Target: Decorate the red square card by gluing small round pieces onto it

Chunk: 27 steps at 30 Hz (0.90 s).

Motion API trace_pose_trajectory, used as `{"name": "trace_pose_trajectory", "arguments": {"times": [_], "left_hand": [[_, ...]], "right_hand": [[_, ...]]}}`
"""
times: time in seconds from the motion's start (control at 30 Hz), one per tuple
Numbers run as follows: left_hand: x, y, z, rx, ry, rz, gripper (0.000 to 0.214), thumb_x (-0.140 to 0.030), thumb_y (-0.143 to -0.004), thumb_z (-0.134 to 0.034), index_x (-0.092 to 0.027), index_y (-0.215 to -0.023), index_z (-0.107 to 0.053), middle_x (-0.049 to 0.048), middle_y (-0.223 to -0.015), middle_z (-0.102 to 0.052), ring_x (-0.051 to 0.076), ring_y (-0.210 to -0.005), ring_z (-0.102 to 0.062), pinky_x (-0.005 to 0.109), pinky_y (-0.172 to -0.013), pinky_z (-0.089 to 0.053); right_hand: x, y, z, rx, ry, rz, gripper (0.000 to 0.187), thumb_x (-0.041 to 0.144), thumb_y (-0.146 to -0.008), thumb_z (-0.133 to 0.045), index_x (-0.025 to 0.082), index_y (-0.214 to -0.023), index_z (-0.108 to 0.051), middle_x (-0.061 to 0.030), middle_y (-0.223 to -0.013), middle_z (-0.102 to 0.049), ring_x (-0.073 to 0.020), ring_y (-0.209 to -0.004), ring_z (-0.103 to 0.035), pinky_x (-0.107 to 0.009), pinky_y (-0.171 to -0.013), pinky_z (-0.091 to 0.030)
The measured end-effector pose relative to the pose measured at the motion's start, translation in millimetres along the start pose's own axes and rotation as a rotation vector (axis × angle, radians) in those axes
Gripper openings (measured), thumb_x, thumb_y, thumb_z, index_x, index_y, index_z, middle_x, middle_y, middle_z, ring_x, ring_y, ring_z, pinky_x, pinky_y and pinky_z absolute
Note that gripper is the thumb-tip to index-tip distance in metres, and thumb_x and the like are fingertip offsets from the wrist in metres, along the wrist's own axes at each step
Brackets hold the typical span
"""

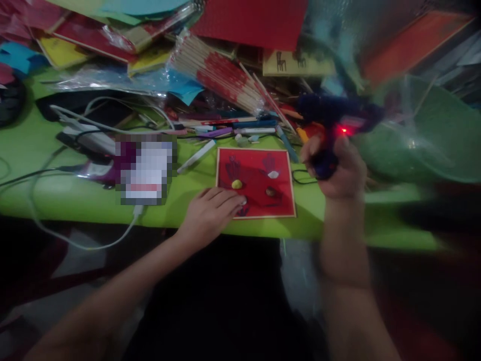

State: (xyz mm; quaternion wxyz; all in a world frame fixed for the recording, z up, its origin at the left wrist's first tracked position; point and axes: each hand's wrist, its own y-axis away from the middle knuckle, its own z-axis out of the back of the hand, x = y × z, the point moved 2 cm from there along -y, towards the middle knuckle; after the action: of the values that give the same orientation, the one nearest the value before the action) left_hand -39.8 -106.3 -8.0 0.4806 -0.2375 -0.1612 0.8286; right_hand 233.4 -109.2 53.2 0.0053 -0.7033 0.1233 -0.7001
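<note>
at the front edge of a green table [203,175], there's a red board [253,163] with a pale wooden frame, sitting right in front of the person. it's got some dark drawings on it plus a few little stones: a yellow pebble [236,184] toward the left, a white pebble [273,174] up on the right and a brown pebble [270,191] just below that one.

left hand [206,213] lies over the board's lower left corner, fingers close together, tips at a small pale piece [244,200]. can't tell if they're actually pinching it or just resting there. right hand [345,168] is wrapped around the grip of a dark blue glue gun [334,110], held up to the right of the board, with a red light [343,130] glowing on it.

rest of the table is pretty packed lol. white marker [197,155] left of the board, bundle of sticks [218,72] with red on them further back, yellow panel [296,62] with chair drawings behind, and a big green basin [447,135] off to the right.
</note>
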Motion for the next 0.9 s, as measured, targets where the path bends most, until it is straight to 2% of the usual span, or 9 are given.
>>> {"name": "trace_pose_trajectory", "arguments": {"times": [0.13,0.27,0.37,0.47,0.57,0.63,0.73,0.9], "left_hand": [[-1.4,0.6,2.7,-0.072,0.052,0.041,0.023,-0.021,-0.094,-0.063,-0.017,-0.116,-0.069,0.0060,-0.107,-0.077,0.020,-0.091,-0.070,0.035,-0.081,-0.053],[-0.1,-6.7,5.7,-0.077,0.072,0.035,0.019,-0.021,-0.094,-0.062,-0.019,-0.109,-0.072,0.0058,-0.106,-0.076,0.020,-0.091,-0.068,0.035,-0.082,-0.053],[0.1,-23.7,5.4,-0.010,0.080,0.021,0.020,-0.022,-0.096,-0.057,-0.020,-0.108,-0.074,0.0059,-0.106,-0.075,0.022,-0.095,-0.066,0.037,-0.083,-0.052],[-2.3,-48.1,0.4,0.120,0.070,0.034,0.021,-0.026,-0.096,-0.056,-0.019,-0.100,-0.076,0.0068,-0.100,-0.074,0.025,-0.097,-0.064,0.040,-0.084,-0.051],[-6.2,-69.8,-7.8,0.276,0.029,0.075,0.017,-0.024,-0.090,-0.060,-0.017,-0.090,-0.076,0.0088,-0.095,-0.073,0.030,-0.102,-0.062,0.044,-0.087,-0.049],[-8.3,-78.9,-13.1,0.346,0.025,0.107,0.017,-0.021,-0.086,-0.060,-0.017,-0.090,-0.076,0.0092,-0.099,-0.074,0.032,-0.105,-0.061,0.046,-0.089,-0.048],[-9.3,-84.8,-20.4,0.387,0.063,0.129,0.021,-0.023,-0.087,-0.057,-0.019,-0.096,-0.076,0.0083,-0.107,-0.074,0.030,-0.105,-0.060,0.046,-0.092,-0.046],[-6.6,-85.9,-30.6,0.382,0.056,0.126,0.018,-0.024,-0.087,-0.057,-0.019,-0.091,-0.074,0.0086,-0.100,-0.074,0.027,-0.102,-0.060,0.044,-0.094,-0.045]], "right_hand": [[-2.1,-1.7,3.2,-0.030,0.012,-0.003,0.050,0.074,-0.084,-0.057,0.026,-0.075,-0.064,-0.0020,-0.071,-0.061,-0.0136,-0.057,-0.055,-0.028,-0.044,-0.034],[-0.7,-3.3,4.3,-0.027,-0.065,0.035,0.046,0.070,-0.083,-0.061,0.024,-0.075,-0.064,-0.0001,-0.069,-0.060,-0.0094,-0.049,-0.047,-0.026,-0.041,-0.029],[0.4,-3.3,3.4,-0.025,-0.101,0.043,0.045,0.067,-0.081,-0.064,0.022,-0.074,-0.066,0.0005,-0.069,-0.061,-0.0078,-0.045,-0.043,-0.025,-0.038,-0.027],[0.9,-2.6,2.4,-0.033,-0.084,0.046,0.044,0.066,-0.083,-0.062,0.023,-0.074,-0.066,0.0006,-0.069,-0.061,-0.0082,-0.045,-0.044,-0.026,-0.039,-0.029],[1.1,-1.9,3.3,-0.041,-0.063,0.053,0.044,0.067,-0.084,-0.062,0.025,-0.074,-0.065,0.0010,-0.066,-0.059,-0.0096,-0.048,-0.048,-0.026,-0.040,-0.032],[1.5,-1.6,4.9,-0.048,-0.053,0.055,0.046,0.070,-0.082,-0.063,0.025,-0.074,-0.065,0.0012,-0.064,-0.057,-0.0103,-0.049,-0.049,-0.026,-0.041,-0.033],[2.4,-0.9,7.6,-0.068,-0.038,0.041,0.049,0.073,-0.080,-0.063,0.024,-0.074,-0.064,0.0009,-0.064,-0.058,-0.0104,-0.050,-0.048,-0.026,-0.040,-0.034],[5.7,0.7,8.9,-0.061,-0.046,0.043,0.050,0.074,-0.079,-0.062,0.024,-0.073,-0.063,0.0004,-0.065,-0.060,-0.0102,-0.050,-0.047,-0.025,-0.040,-0.034]]}}
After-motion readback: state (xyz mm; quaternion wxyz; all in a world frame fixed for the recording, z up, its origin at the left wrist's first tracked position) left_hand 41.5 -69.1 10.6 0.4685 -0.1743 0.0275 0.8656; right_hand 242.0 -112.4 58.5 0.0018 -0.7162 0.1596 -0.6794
